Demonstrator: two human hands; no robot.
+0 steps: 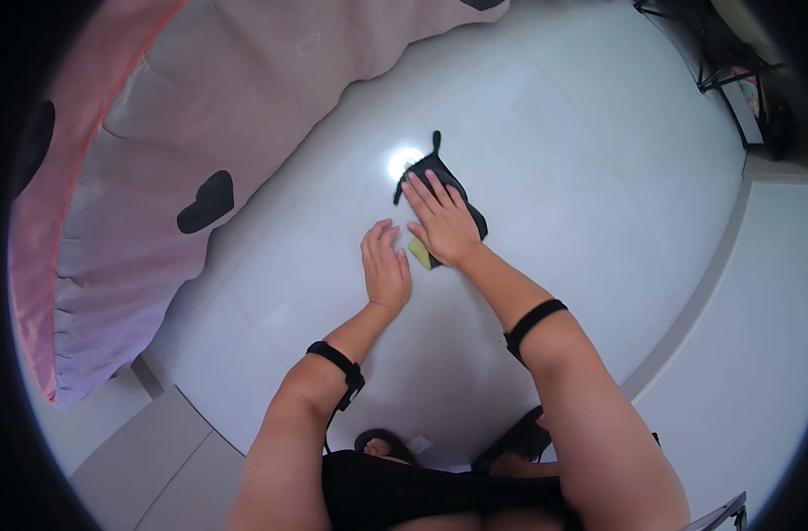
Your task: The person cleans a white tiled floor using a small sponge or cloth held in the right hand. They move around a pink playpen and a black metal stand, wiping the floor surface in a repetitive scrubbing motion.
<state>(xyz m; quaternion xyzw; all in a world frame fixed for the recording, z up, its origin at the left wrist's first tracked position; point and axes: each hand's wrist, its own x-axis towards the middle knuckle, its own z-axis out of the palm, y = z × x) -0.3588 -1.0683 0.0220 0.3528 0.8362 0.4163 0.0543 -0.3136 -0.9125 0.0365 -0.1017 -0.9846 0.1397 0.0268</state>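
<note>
A small black cloth item [476, 215] lies on the pale, glossy floor [581, 168]. A narrow loop sticks out at its far end, a short strap at its left, and a yellow-green patch [421, 252] shows at its near end. My right hand [446, 217] rests flat over its middle with the fingers stretched out, hiding much of it. Just to the left, my left hand [386, 263] is held with its fingers loosely apart and slightly bent, apart from the cloth. Nothing shows in it. What kind of cloth piece this is, I cannot tell.
A pink bed cover [236, 97] with dark heart shapes hangs at the left. A black-legged stand [709, 66] is at the far right. A white low wall or ledge [687, 345] runs along the right. Grey cabinet panels [156, 460] stand at the lower left, and my feet are below.
</note>
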